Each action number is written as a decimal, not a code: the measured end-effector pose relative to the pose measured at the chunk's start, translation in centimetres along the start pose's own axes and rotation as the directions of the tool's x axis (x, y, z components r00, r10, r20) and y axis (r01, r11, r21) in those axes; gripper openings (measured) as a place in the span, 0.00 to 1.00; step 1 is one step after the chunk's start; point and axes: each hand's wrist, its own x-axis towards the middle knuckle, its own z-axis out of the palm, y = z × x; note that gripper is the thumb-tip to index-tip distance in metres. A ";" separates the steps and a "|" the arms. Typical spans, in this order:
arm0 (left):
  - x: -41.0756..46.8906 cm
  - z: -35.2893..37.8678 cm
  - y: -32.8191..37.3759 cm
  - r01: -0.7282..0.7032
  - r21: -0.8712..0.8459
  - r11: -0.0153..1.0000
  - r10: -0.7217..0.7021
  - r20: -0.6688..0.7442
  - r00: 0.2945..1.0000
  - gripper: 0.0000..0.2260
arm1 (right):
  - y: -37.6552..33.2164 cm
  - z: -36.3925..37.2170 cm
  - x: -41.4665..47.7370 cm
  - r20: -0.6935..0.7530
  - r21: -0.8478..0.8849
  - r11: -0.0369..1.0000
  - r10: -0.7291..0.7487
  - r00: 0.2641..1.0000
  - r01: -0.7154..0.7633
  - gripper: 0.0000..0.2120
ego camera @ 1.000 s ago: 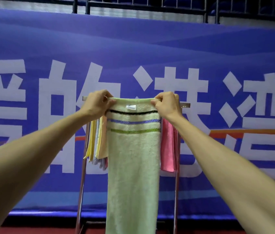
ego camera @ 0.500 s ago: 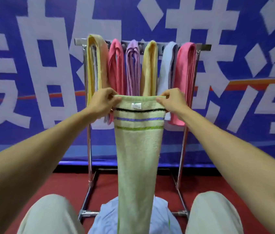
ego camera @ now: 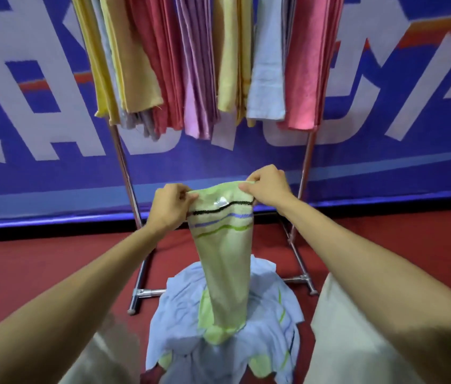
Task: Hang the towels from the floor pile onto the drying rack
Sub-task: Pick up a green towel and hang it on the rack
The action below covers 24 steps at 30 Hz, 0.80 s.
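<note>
A pale green towel (ego camera: 225, 261) with black, purple and green stripes hangs from both my hands. My left hand (ego camera: 169, 205) pinches its top left corner and my right hand (ego camera: 267, 189) pinches the top right corner. Its lower end rests on the floor pile (ego camera: 180, 328) of light blue and green towels between my knees. The drying rack (ego camera: 124, 167) stands just behind, with several yellow, pink, purple and pale blue towels (ego camera: 265, 65) hung over its top; the top bar is out of view.
The rack's chrome feet (ego camera: 144, 293) sit on the red floor on both sides of the pile. A blue banner wall (ego camera: 38, 151) with large white lettering stands close behind the rack. My knees in light trousers (ego camera: 340, 342) flank the pile.
The green towel has come down from rack-top height to low over the pile, its end now resting on the pile. My view has tilted downward and both hands have lowered and drawn closer together.
</note>
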 end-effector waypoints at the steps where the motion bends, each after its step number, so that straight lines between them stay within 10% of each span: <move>1: -0.2 0.8 -0.5 0.019 -0.015 1.000 -0.019 0.007 1.000 0.11 | 0.7 0.7 -0.1 0.018 0.030 0.999 0.026 0.999 -0.027 0.10; 8: -3.1 4.4 -2.2 0.312 -0.627 0.714 -0.325 0.097 0.941 0.10 | 1.4 3.4 -1.4 0.234 0.373 0.910 0.096 0.968 -0.180 0.08; 13: -3.9 3.1 -0.1 0.374 -0.756 0.537 -0.330 0.220 0.918 0.09 | 0.6 3.4 -2.6 0.310 0.454 0.862 0.085 0.947 -0.227 0.09; 19: -3.7 0.3 -1.2 0.611 -0.775 0.162 -0.437 0.499 0.749 0.08 | 1.6 2.0 -2.2 0.489 0.795 0.270 0.244 0.837 -0.543 0.04; 24: -4.2 1.0 -0.3 0.539 -0.833 0.125 -0.392 0.458 0.798 0.07 | 0.9 2.4 -2.9 0.451 0.807 0.307 0.230 0.863 -0.504 0.03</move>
